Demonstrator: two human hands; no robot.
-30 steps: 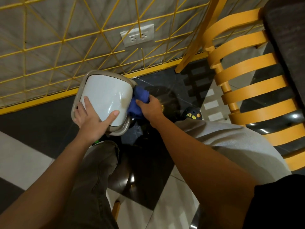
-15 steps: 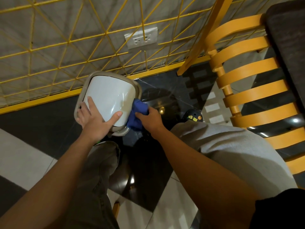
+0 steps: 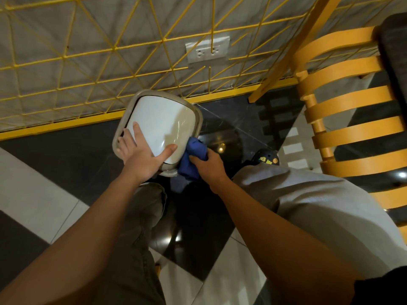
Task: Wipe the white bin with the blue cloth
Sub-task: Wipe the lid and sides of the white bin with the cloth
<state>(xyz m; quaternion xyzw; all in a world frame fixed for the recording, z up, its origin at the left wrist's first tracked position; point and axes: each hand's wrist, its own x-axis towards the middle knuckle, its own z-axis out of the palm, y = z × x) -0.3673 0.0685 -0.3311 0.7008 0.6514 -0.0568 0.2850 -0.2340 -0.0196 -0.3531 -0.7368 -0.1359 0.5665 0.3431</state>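
Observation:
The white bin [image 3: 160, 122] with a grey rim stands on the dark floor by the wall, seen from above with its glossy white lid facing me. My left hand [image 3: 141, 155] rests flat on the lid's near left part, fingers spread, thumb stretched right. My right hand [image 3: 208, 165] grips the bunched blue cloth [image 3: 193, 157] and presses it against the bin's near right corner, just below the rim. Part of the cloth is hidden under my fingers.
A yellow wire grid [image 3: 110, 51] covers the grey wall behind the bin, with a white double socket [image 3: 207, 50]. A yellow slatted chair [image 3: 352, 119] stands at the right. My knees and a dark shoe [image 3: 267, 157] are below, on black and white floor tiles.
My right hand has slid the blue cloth down the bin's right side, from near the upper right edge to the near right corner. My left hand stays on the lid.

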